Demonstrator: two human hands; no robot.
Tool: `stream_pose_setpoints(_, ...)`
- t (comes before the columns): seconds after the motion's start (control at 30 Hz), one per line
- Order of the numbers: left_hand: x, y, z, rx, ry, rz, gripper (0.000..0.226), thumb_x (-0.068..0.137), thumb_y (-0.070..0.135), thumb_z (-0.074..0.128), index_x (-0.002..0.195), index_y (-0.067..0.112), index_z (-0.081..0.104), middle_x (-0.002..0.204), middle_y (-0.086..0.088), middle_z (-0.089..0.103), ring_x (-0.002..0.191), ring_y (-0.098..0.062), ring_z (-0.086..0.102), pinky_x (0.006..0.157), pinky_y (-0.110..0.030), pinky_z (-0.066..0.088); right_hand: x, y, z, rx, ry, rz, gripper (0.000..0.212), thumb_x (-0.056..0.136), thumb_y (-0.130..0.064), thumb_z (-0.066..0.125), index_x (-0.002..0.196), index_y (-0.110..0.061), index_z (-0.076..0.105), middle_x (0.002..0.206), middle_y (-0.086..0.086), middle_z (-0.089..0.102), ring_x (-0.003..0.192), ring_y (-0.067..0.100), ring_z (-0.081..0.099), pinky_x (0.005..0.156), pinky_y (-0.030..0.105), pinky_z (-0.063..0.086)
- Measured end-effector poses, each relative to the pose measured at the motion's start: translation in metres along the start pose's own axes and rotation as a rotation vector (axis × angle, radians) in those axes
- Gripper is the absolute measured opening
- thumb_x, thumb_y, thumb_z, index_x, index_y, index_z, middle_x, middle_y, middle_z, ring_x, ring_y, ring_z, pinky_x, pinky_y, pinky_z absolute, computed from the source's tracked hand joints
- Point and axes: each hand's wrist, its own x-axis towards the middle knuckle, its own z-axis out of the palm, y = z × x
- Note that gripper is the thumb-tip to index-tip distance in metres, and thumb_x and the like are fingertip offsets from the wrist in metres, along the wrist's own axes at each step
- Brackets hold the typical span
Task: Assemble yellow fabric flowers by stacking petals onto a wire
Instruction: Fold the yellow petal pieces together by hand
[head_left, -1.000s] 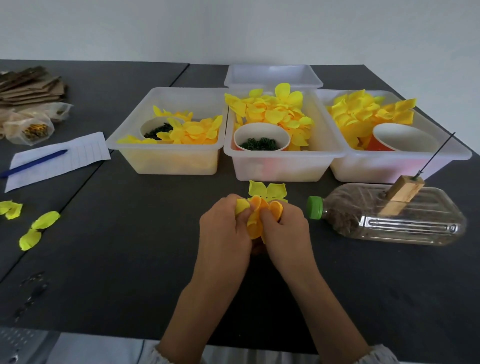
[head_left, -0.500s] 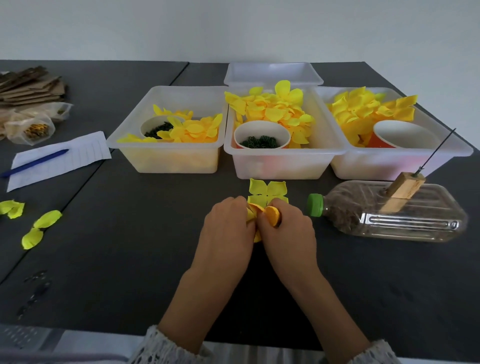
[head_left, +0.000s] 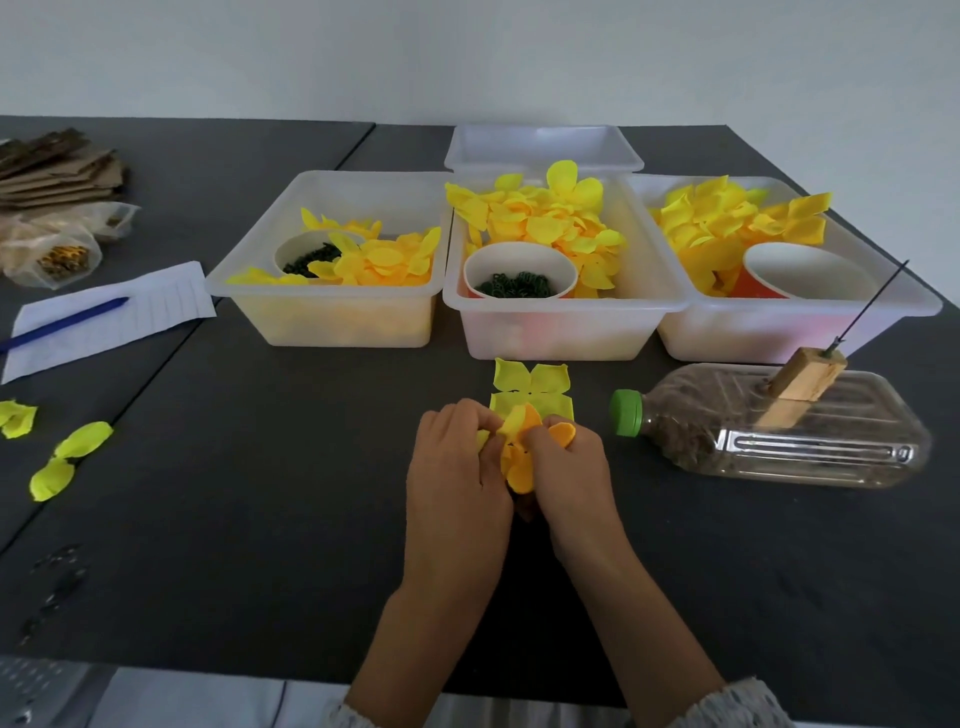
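Both hands, left (head_left: 457, 462) and right (head_left: 566, 467), are pinching a crumpled yellow-orange petal stack (head_left: 519, 452) between curled fingers; pale-yellow petals (head_left: 530, 384) are lying just beyond them.

No text can be read; the lined paper sheet (head_left: 111, 316) shows only blank rulings.

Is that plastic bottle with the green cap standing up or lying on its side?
Lying on its side. The bottle stretches flat along the table, green cap pointing toward the hands.
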Motion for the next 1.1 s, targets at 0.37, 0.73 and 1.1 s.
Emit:
stream_pose_setpoints(0.37, -0.006, -0.007, -0.007, 0.150, 0.269, 0.039, 0.008, 0.089, 0.011, 0.068, 0.089, 0.017, 0.063, 0.091, -0.001, 0.062, 0.089, -0.021, 0.052, 0.066, -0.033, 0.036, -0.012, -0.004, 0.008, -0.078, -0.018, -0.228, 0.034, 0.094, -0.031, 0.056, 0.064, -0.021, 0.044, 0.062, -0.006, 0.044, 0.056, 0.007, 0.039, 0.048, 0.012, 0.037)
stream_pose_setpoints(0.73, 0.003, 0.004, -0.022, 0.275, -0.096, -0.028, 0.014, 0.097, 0.044, 0.050, 0.093, 0.030, 0.049, 0.093, 0.010, 0.053, 0.088, -0.008, 0.043, 0.071, -0.026, 0.033, -0.022, -0.009, 0.004, -0.042, 0.069, -0.297, 0.030, 0.094, -0.029, 0.059, 0.068, -0.019, 0.048, 0.059, -0.006, 0.047, 0.054, -0.010, 0.047, 0.046, 0.008, 0.038)
stream_pose_setpoints(1.1, 0.010, 0.006, -0.022, 0.196, -0.247, -0.194, 0.021, 0.095, 0.029, 0.056, 0.085, 0.018, 0.041, 0.082, 0.001, 0.052, 0.069, -0.010, 0.044, 0.055, -0.022, 0.030, -0.022, -0.004, -0.003, -0.147, 0.038, -0.261, 0.025, 0.096, -0.021, 0.057, 0.074, -0.018, 0.047, 0.067, -0.004, 0.049, 0.058, -0.022, 0.046, 0.045, 0.003, 0.036)
